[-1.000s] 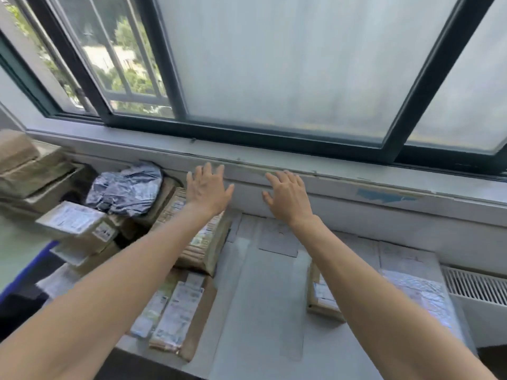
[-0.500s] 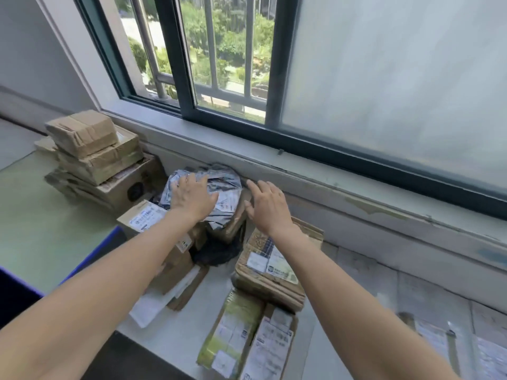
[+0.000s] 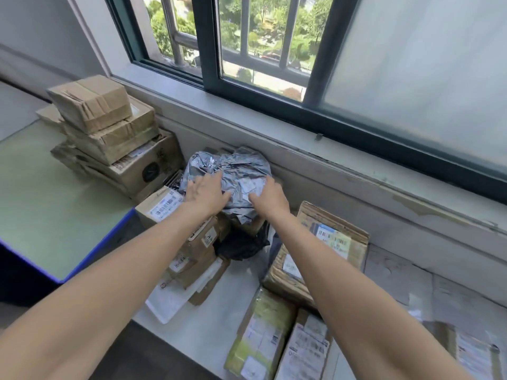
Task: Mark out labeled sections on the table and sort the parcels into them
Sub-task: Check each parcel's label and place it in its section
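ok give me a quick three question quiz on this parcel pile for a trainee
1. True or false: the left hand and right hand both touch the crumpled silver plastic mailer bag.
2. The stack of brown cardboard boxes stands: A) left of that bag B) right of it C) on the windowsill.
3. Fill in: the bag lies against the wall below the ___.
Key: 1 true; 2 A; 3 window.

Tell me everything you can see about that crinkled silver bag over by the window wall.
The silver bag looks like a crumpled, shiny plastic mailer with a white label on its front. It sits atop cardboard boxes, by the wall under the window sill. The left hand lies on its left side, the right hand on its right.
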Action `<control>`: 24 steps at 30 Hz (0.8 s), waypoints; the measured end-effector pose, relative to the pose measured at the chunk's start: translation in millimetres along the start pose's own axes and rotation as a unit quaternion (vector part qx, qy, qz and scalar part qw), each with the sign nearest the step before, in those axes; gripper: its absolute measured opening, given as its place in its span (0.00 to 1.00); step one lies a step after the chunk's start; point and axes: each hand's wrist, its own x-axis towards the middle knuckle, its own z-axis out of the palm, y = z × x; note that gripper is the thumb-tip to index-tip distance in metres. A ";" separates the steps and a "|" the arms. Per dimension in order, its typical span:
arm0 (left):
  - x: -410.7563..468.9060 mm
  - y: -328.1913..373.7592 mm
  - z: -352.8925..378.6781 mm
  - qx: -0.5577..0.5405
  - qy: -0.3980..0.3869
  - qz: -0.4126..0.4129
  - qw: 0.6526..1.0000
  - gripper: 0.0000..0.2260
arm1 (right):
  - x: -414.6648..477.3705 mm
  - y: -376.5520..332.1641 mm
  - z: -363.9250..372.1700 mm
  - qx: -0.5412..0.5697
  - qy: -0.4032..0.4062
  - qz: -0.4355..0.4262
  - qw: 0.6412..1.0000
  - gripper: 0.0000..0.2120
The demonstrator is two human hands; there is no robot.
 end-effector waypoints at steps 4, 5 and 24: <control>1.4 -2.2 4.8 -0.025 0.006 0.015 1.000 0.24 | 7.1 -4.8 5.9 0.136 0.022 0.065 0.988 0.33; 1.9 -3.0 5.8 -0.032 0.008 0.018 0.999 0.23 | 7.5 -6.4 7.3 0.157 0.032 0.078 0.984 0.33; -4.9 -17.9 -5.9 -0.252 0.026 -0.018 0.967 0.29 | -4.7 -4.3 2.1 0.488 -0.045 0.152 0.858 0.02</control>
